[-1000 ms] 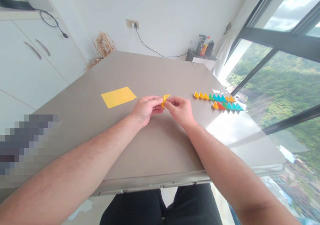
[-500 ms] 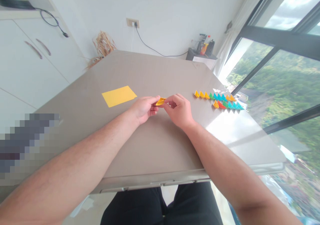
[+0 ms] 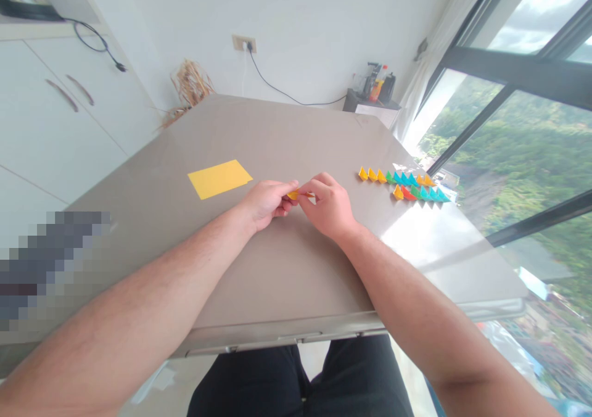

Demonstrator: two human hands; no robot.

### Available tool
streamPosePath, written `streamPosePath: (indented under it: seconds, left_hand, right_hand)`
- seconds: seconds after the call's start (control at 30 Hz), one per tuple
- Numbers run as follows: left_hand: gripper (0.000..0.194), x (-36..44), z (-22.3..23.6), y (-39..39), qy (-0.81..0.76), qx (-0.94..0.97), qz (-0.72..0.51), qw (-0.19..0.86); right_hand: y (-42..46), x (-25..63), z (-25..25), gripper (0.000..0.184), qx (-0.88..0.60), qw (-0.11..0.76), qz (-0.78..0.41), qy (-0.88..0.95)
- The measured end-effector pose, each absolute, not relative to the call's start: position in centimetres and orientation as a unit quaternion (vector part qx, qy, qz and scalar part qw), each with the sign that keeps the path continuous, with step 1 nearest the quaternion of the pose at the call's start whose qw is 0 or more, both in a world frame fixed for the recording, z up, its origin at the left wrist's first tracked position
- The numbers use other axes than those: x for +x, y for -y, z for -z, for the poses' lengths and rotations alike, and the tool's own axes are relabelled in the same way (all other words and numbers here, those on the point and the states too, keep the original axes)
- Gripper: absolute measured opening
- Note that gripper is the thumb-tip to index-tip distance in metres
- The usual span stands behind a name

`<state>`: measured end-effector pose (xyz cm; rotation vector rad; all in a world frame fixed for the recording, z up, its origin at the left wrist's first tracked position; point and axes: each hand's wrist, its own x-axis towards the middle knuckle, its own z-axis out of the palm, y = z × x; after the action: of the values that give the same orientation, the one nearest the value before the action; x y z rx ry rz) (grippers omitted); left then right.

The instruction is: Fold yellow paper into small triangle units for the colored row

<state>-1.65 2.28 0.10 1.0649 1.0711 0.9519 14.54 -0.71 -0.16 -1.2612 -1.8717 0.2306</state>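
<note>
Mostly hides folded yellow paper (image 3: pixel 292 195) between pinching fingers of left hand (image 3: pixel 268 202) and right hand (image 3: pixel 330 206). Leaves slim slivers showing, inward from near table edge (image 3: pixel 277 332).

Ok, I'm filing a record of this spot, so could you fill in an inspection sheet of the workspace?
Surface: grey-brown table, sunlit toward the right.
Job's things: a small yellow paper piece in hand, its shape partly hidden by fingers; yellow paper flat at left; two rows of colored folded pieces at right.
Clutter: bottle and dark items on a small cabinet beyond the table.
Grippers: left grip and right grip both closed on the yellow paper piece.
Cables: dark cable from the wall outlet; black cable hanging at left.
Surroundings: window right, white cupboard left.
</note>
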Motion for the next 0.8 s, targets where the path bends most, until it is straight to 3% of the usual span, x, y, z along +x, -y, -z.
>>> streamPosePath:
  seconds: [0.13, 0.3, 0.57, 0.8]
  left_hand:
    - [0.042, -1.7, -0.2, -2.2, -0.451, 0.491, -0.439, 0.602]
    - [0.025, -1.6, -0.4, -1.8, -0.414, 0.528, -0.479, 0.566]
    - [0.022, -1.5, -0.1, -1.9, -0.408, 0.53, -0.505, 0.545]
    - [0.03, -1.2, -0.4, -1.3, -0.354, 0.51, -0.511, 0.594]
  right_hand:
    - [0.7, 14.6, -0.4, 0.015, -0.537, 0.449, -0.131, 0.702]
    - [0.7, 14.8, -0.7, 0.017, -0.56, 0.463, -0.189, 0.661]
    - [0.8, 14.5, -0.7, 0.008, -0.523, 0.489, -0.182, 0.673]
    - [0.9, 14.4, -1.5, 0.014, -0.533, 0.5, -0.372, 0.572]
